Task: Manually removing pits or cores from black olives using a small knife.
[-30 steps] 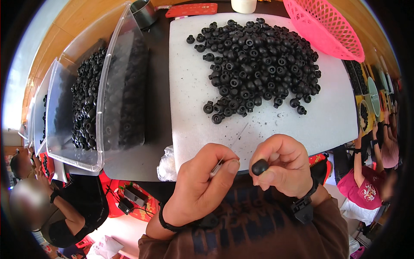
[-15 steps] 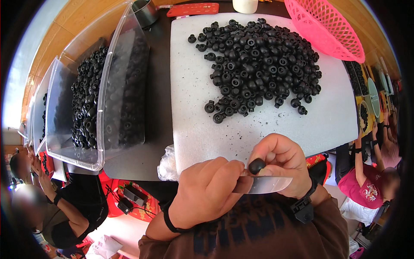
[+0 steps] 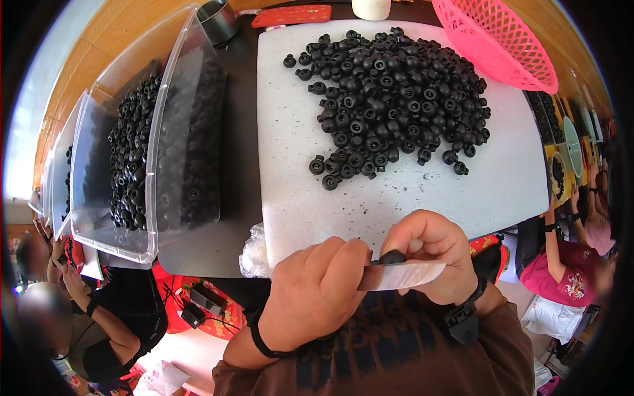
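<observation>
My left hand (image 3: 316, 290) is closed round the handle of a knife (image 3: 404, 275), which is hidden in the fist. Its blade points right, across the front of my right hand (image 3: 439, 254). The thumb and fingers of that hand pinch a small round black part (image 3: 393, 257), with the blade's upper edge against or just in front of it. Beyond my hands, a white foam board (image 3: 317, 204) bears a large heap of similar black parts (image 3: 396, 99), knobbed and with round holes, and scattered black specks.
Clear plastic bins (image 3: 153, 198) of black parts stand at left. A pink basket (image 3: 502, 53) lies over the board's far right corner. Behind are a metal cup (image 3: 218, 23), a red flat object (image 3: 292, 16) and a white container (image 3: 371, 8). Other people work at both sides.
The black part has turned and sunk lower behind the blade in my right fingers. The blade has tilted up slightly, and the whole view has shifted a little.
</observation>
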Demonstrator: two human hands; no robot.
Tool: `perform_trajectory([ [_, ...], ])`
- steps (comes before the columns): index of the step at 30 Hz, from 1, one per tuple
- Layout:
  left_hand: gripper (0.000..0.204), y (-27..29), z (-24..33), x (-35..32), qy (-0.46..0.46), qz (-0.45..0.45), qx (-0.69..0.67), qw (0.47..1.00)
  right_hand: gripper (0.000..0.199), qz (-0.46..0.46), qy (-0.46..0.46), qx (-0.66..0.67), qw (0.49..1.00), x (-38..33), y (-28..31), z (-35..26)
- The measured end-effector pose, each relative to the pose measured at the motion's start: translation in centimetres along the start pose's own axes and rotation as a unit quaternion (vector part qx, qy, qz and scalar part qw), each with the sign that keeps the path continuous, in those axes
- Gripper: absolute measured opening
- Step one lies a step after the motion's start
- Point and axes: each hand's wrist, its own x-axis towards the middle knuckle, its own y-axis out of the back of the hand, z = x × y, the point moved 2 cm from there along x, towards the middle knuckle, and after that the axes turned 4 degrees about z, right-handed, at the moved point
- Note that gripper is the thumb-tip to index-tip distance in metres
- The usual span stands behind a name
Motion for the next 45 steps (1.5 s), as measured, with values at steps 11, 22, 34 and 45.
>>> perform_trajectory([
  [11,0.009,0.9,-1.2,0.4,0.16,0.073,0.043,0.984,0.021,-0.02,0.001,-0.041,0.999,-0.7,-1.4,-0.9],
  [22,0.009,2.0,-0.2,0.1,0.214,-0.086,-0.399,0.887,0.021,-0.006,0.011,-0.053,0.999,0.1,-1.2,-0.2],
  [34,0.014,-0.9,-3.7,-0.8,0.346,-0.007,-0.618,0.705,0.022,0.023,0.056,-0.101,0.993,2.1,-3.6,-1.8],
  [45,0.014,3.1,-2.4,-2.2,0.231,-0.002,-0.607,0.76,0.019,-0.038,-0.005,-0.052,0.998,3.3,-5.0,-0.6],
])
